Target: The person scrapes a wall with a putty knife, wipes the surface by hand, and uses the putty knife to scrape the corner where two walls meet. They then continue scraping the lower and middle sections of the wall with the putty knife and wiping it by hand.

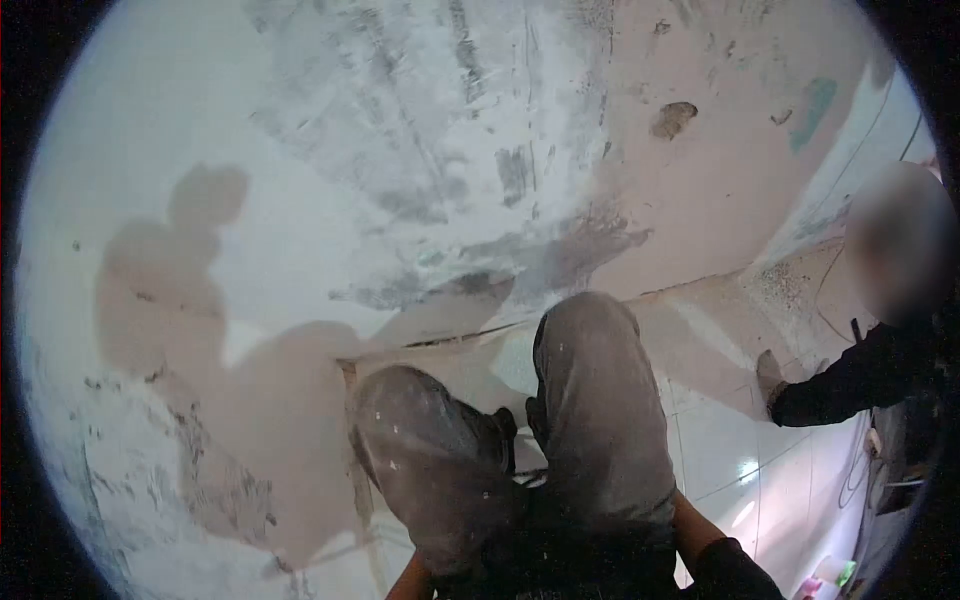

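Observation:
My two bent knees in dusty grey trousers [610, 390] fill the lower middle, close to a patched wall. At the bottom edge my left forearm [410, 580] passes down beside the left thigh, and its hand is hidden. On the other side my right forearm [695, 530], with a dark sleeve pushed up, runs behind the right thigh. That hand does not show either, so what the hands touch cannot be seen. Dark shoes [507, 430] show partly between the legs.
The wall [700, 200] has grey smears, a chipped hole [675, 120] and a green patch [813, 115]. Pale tiles [715, 440] cover the floor. At right is another person in black clothing [850, 380]. Colourful items [828, 578] lie at lower right. Shadows fall on the left wall.

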Available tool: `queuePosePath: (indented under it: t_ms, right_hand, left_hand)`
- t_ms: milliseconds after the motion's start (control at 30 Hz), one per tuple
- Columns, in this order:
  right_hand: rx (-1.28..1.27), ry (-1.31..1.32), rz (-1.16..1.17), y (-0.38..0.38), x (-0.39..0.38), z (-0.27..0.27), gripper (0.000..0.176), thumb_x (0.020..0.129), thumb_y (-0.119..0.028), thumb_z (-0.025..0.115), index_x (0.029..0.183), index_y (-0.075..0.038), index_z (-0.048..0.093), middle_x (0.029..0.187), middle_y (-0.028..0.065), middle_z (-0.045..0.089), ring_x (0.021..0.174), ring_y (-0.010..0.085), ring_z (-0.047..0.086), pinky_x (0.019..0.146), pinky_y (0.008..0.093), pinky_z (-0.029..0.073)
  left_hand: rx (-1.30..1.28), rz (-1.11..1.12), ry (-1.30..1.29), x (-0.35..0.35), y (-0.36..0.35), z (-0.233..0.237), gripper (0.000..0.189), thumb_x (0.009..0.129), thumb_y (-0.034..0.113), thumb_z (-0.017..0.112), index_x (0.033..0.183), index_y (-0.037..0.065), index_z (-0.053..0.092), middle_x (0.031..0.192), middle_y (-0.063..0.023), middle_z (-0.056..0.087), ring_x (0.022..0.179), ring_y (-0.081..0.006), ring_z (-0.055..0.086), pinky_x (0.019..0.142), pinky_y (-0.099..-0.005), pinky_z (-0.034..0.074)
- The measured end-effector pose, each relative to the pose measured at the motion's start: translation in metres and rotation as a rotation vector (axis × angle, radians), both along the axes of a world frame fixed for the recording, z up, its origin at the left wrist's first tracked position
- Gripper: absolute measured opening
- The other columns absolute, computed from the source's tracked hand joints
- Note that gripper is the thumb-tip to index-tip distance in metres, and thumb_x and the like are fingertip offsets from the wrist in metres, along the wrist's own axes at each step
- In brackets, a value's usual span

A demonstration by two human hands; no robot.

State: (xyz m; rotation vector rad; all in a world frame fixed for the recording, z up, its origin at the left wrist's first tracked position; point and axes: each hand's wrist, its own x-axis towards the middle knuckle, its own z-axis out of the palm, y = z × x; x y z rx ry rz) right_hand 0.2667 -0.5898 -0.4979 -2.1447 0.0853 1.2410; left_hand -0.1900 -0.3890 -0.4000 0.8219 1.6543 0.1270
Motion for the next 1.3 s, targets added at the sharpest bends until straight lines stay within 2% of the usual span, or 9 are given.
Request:
queuePosePath:
  t_ms: [233, 633, 767, 833, 967, 1033, 1100, 1200, 1300]
  right_hand:
    - [-0.128, -0.098, 0.176, -0.023, 0.1, 0.056, 0.03, 0.1, -0.025, 0.06, 0.098, 0.004, 0.064, 0.07, 0.0078, 0.059, 0.063, 0.0187, 0.056, 0.059, 0.037, 0.045]
    - [-0.088, -0.216, 0.442, -0.02, 0.159, 0.081, 0.031, 0.1, -0.025, 0.058, 0.1, 0.006, 0.064, 0.071, 0.0087, 0.059, 0.063, 0.0194, 0.056, 0.06, 0.0372, 0.045]
    - [-0.078, -0.26, 0.458, 0.03, 0.151, 0.089, 0.032, 0.1, -0.024, 0.058, 0.1, 0.007, 0.064, 0.071, 0.009, 0.059, 0.063, 0.0196, 0.055, 0.06, 0.0372, 0.044]
    - [0.003, -0.3, 0.446, 0.105, 0.153, 0.079, 0.032, 0.1, -0.024, 0.057, 0.101, 0.007, 0.064, 0.071, 0.0091, 0.059, 0.063, 0.0197, 0.055, 0.06, 0.0372, 0.044]
    - [0.275, -0.391, 0.366, 0.299, 0.155, 0.071, 0.033, 0.1, -0.024, 0.057, 0.101, 0.008, 0.064, 0.071, 0.0094, 0.059, 0.062, 0.0199, 0.055, 0.06, 0.0373, 0.044]
    - [0.188, -0.38, 0.383, 0.231, 0.159, 0.095, 0.033, 0.1, -0.024, 0.057, 0.101, 0.008, 0.064, 0.071, 0.0096, 0.059, 0.062, 0.02, 0.055, 0.06, 0.0373, 0.044]
    - [0.234, -0.4, 0.389, 0.233, 0.167, 0.097, 0.033, 0.1, -0.024, 0.056, 0.102, 0.008, 0.064, 0.071, 0.0097, 0.059, 0.062, 0.0202, 0.055, 0.06, 0.0373, 0.044]
    - [0.371, -0.435, 0.404, 0.271, 0.172, 0.077, 0.034, 0.1, -0.024, 0.056, 0.102, 0.009, 0.064, 0.071, 0.01, 0.059, 0.062, 0.0203, 0.055, 0.06, 0.0373, 0.044]
    - [0.414, -0.413, 0.377, 0.257, 0.139, 0.083, 0.034, 0.1, -0.024, 0.056, 0.103, 0.009, 0.064, 0.071, 0.0102, 0.059, 0.062, 0.0205, 0.054, 0.06, 0.0374, 0.044]
  left_hand:
    - [-0.155, 0.157, -0.057, 0.108, 0.14, 0.047, 0.053, 0.102, 0.041, 0.053, 0.139, 0.003, 0.053, 0.134, -0.014, 0.057, 0.12, -0.0249, 0.057, 0.1, -0.04, 0.048]
    - [-0.173, 0.391, -0.111, 0.084, 0.111, 0.063, 0.05, 0.102, 0.039, 0.053, 0.136, 0.002, 0.055, 0.129, -0.0141, 0.059, 0.116, -0.0246, 0.06, 0.098, -0.0393, 0.049]
    - [-0.181, 0.395, -0.133, 0.09, 0.161, 0.055, 0.049, 0.102, 0.038, 0.053, 0.135, 0.002, 0.056, 0.127, -0.0141, 0.06, 0.115, -0.0245, 0.06, 0.097, -0.0391, 0.05]
    - [-0.106, 0.383, -0.158, 0.04, 0.129, 0.028, 0.049, 0.102, 0.038, 0.053, 0.135, 0.002, 0.056, 0.126, -0.0141, 0.061, 0.114, -0.0245, 0.061, 0.097, -0.039, 0.05]
    - [0.156, 0.315, -0.214, -0.138, 0.018, -0.107, 0.048, 0.102, 0.037, 0.053, 0.134, 0.002, 0.057, 0.124, -0.0142, 0.062, 0.113, -0.0244, 0.062, 0.096, -0.0388, 0.05]
    - [0.061, 0.321, -0.193, -0.139, -0.06, -0.07, 0.048, 0.102, 0.037, 0.053, 0.133, 0.002, 0.057, 0.123, -0.0142, 0.062, 0.112, -0.0244, 0.062, 0.095, -0.0387, 0.05]
    - [0.099, 0.328, -0.2, -0.071, 0.02, -0.062, 0.047, 0.102, 0.037, 0.053, 0.133, 0.002, 0.057, 0.122, -0.0142, 0.063, 0.112, -0.0243, 0.062, 0.095, -0.0385, 0.051]
    - [0.222, 0.352, -0.213, 0.067, 0.209, 0.027, 0.046, 0.102, 0.036, 0.053, 0.132, 0.001, 0.058, 0.121, -0.0142, 0.063, 0.111, -0.0243, 0.063, 0.095, -0.0384, 0.051]
    - [0.255, 0.329, -0.169, 0.054, 0.206, 0.063, 0.046, 0.102, 0.036, 0.053, 0.132, 0.001, 0.058, 0.119, -0.0143, 0.064, 0.11, -0.0242, 0.063, 0.094, -0.0382, 0.051]
